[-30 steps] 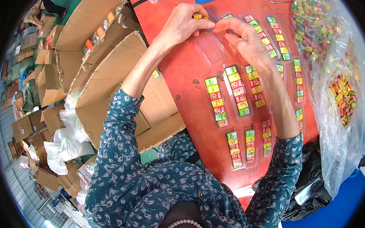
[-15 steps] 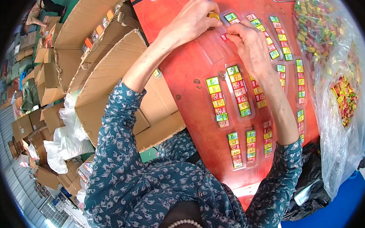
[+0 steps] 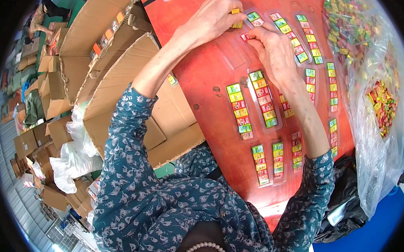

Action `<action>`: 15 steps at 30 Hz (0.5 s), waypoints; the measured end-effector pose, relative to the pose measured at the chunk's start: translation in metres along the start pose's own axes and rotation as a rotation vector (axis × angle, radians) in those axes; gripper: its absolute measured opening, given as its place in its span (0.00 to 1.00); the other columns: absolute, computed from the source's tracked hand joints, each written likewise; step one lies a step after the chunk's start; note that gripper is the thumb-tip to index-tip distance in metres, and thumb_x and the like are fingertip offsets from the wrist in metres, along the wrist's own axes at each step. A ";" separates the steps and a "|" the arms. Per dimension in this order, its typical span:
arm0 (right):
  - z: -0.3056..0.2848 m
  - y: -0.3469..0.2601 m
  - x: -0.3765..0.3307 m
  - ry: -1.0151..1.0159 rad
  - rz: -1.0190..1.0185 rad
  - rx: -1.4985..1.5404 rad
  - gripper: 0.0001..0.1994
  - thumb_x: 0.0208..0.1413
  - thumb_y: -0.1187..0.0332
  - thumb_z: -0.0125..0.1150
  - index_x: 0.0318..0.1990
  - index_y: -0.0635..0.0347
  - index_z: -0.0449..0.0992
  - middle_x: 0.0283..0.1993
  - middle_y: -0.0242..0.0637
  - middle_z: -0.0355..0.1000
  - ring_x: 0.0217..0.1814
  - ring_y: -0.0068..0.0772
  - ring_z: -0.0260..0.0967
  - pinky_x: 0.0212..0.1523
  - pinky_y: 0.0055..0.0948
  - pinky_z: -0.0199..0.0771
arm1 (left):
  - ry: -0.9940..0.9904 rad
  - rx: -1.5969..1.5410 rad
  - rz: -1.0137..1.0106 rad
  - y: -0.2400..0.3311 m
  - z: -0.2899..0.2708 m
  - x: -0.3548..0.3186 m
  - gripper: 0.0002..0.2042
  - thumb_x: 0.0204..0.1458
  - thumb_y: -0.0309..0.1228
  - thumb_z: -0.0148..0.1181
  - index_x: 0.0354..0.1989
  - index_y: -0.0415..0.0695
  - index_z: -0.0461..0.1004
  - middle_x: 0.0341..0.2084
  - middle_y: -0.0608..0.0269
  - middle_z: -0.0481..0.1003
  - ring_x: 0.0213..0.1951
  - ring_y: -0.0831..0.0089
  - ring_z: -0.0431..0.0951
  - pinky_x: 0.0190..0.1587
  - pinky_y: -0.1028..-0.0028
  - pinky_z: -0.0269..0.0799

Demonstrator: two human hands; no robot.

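My left hand [image 3: 212, 19] is at the far edge of the red table, its fingers closed on small yellow wrapped pieces [image 3: 236, 11] that look like sweets. Beside it, my right hand [image 3: 277, 50] pinches a small red wrapped piece [image 3: 245, 37] between thumb and fingertips. Between both hands lies a clear plastic tray with a green piece [image 3: 253, 16] at its far end; my right hand partly hides the rest. A bare clear tray [image 3: 235, 61] lies nearer to me. Filled trays, such as one row [image 3: 239, 112] and another row [image 3: 263, 99], hold green, yellow and red pieces.
On the right, a big clear bag [image 3: 365, 155] holds loose wrapped pieces [image 3: 382, 107]. A black plastic bag [image 3: 342, 222] hangs below it. Open cardboard boxes [image 3: 122, 104] stand against the table's left side. More cartons and white bags [image 3: 72, 165] lie farther left.
My right hand has drawn back slightly from the tray, with a red piece at its fingertips. The yellow pieces in my left hand show more clearly.
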State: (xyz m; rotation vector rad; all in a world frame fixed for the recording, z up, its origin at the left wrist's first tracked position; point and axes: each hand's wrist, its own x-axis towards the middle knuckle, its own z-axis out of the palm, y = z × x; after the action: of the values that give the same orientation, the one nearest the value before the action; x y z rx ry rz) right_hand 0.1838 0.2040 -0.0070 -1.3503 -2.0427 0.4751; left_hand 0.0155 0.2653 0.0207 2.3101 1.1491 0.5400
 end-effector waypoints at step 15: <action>-0.005 0.006 0.001 0.011 -0.026 -0.008 0.05 0.41 0.76 0.58 0.29 0.61 0.75 0.29 0.43 0.68 0.30 0.46 0.69 0.30 0.39 0.68 | -0.029 0.117 0.003 -0.002 0.012 -0.002 0.08 0.43 0.27 0.55 0.29 0.36 0.74 0.24 0.51 0.73 0.29 0.59 0.74 0.34 0.68 0.67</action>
State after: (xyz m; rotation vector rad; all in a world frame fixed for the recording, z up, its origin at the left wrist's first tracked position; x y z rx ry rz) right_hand 0.1906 0.2066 -0.0069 -1.3269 -2.0526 0.4475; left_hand 0.0199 0.2616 0.0092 2.4106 1.1928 0.4500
